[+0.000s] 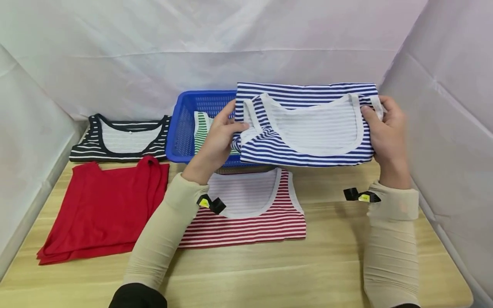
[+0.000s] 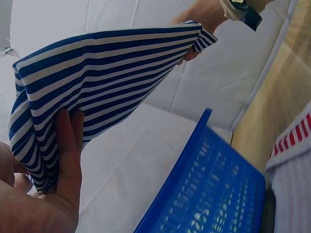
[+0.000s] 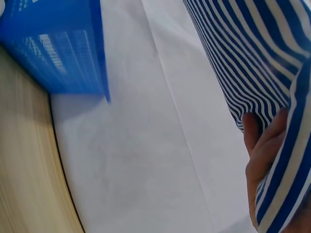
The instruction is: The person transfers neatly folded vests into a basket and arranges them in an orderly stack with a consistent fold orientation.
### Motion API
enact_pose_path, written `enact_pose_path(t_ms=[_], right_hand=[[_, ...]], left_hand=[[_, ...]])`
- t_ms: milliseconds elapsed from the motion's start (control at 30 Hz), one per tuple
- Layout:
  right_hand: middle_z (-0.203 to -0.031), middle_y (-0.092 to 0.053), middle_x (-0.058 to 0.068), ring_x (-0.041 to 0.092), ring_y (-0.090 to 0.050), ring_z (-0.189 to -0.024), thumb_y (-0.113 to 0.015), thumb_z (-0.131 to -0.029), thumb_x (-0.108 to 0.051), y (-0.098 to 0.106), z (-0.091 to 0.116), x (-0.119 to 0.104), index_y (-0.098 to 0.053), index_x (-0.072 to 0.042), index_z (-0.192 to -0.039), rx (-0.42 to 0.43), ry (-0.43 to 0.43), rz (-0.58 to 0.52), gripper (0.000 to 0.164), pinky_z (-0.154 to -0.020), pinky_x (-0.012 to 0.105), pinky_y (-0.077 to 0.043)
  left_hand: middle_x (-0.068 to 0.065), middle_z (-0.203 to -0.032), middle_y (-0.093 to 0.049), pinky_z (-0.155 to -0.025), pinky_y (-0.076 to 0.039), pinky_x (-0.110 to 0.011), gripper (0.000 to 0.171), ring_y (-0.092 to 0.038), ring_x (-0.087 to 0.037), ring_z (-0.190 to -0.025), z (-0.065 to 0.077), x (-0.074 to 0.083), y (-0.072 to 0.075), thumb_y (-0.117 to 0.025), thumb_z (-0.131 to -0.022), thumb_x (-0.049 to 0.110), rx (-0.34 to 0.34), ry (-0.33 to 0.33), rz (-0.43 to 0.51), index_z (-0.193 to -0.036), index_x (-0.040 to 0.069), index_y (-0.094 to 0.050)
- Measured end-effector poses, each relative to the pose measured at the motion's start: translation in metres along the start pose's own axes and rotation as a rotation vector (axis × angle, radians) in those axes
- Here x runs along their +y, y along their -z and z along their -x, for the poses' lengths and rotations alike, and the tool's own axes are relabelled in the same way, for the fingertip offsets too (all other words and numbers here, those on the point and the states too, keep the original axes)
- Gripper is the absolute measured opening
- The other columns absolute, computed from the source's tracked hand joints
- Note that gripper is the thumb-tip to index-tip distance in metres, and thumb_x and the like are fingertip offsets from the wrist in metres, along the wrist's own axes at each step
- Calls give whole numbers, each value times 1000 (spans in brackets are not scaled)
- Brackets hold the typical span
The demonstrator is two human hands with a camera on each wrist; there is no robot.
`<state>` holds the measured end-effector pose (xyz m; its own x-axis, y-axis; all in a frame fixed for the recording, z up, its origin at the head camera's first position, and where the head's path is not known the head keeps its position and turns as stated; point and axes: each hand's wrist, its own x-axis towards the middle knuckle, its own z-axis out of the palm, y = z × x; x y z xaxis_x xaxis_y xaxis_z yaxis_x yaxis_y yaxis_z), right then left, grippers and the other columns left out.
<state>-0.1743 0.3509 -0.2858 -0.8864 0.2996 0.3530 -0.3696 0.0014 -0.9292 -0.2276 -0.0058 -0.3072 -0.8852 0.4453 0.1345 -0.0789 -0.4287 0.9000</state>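
Blue-and-white striped fabric, in the form of a folded sleeveless top with white-bound edges [image 1: 308, 128], is being held up in the air, the right part of a blue perforated plastic basket [image 1: 181, 132] being hidden by it in the head view. Its left end is being pinched by the left hand [image 1: 217, 137] and its right end by the right hand [image 1: 389, 128], thumbs being pressed on the front, fingers behind. Both forearms are being stretched forward in beige sleeves [image 1: 161, 231], the left being slanted inward, the right being kept nearly straight. A pale wood-grain tabletop [image 1: 269, 278] is being enclosed by creased white cloth walls [image 1: 192, 34]. A green-and-white striped garment [image 1: 201, 130] is being contained in the basket. To the left, a black-and-white striped top [image 1: 82, 147] is being bordered by a plain red garment [image 1: 108, 205]; nearer, a red-and-white striped top [image 1: 246, 231] is being partly covered by the left arm.
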Motion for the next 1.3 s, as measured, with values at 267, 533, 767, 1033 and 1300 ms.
enact_pose_path(t_ms=[267, 533, 767, 1033, 1300], right_hand=[[-78, -64, 11, 14, -61, -57, -55, -88, 5, -31, -8, 5, -61, 3, -106, 34, -65, 6, 19, -51, 20, -50], [-86, -66, 15, 19, -64, -65, -52, -83, 15, -53, -14, 7, -61, 5, -114, -63, -99, -107, 33, -56, 24, -53], [-99, -63, 23, 26, -65, -71, -57, -87, 12, -68, -20, 23, -51, -8, -118, -136, -75, -92, 38, -56, 29, -54], [-118, -59, 10, 20, -51, -101, -56, -91, 2, -81, -23, 45, -72, 0, -107, -162, 7, 255, 22, -73, 24, -42], [-131, -53, 7, 15, -47, -112, -58, -90, -6, -90, -19, 55, -63, -6, -126, -285, 16, 518, 37, -89, 27, -37]], left_hand=[[-22, -121, -57, -70, -54, -39, 59, -65, -31, -87, -2, 9, 28, -55, -93, -4, 71, -2, 45, -144, 22, -43], [-20, -128, -52, -78, -52, -40, 59, -59, -33, -103, -3, 17, 54, -53, -92, -8, 162, -35, 70, -143, 21, -44], [-17, -133, -50, -77, -52, -39, 70, -56, -34, -108, -2, 20, 73, -53, -91, -10, 188, -82, 13, -145, 32, -40], [-9, -135, -49, -79, -50, -31, 35, -53, -28, -110, 0, 14, 86, -51, -96, -2, 203, -115, -258, -126, 11, -61], [4, -138, -46, -96, -36, -32, 32, -37, -11, -127, 1, 11, 89, -55, -95, 3, 308, -138, -540, -120, 17, -68]])
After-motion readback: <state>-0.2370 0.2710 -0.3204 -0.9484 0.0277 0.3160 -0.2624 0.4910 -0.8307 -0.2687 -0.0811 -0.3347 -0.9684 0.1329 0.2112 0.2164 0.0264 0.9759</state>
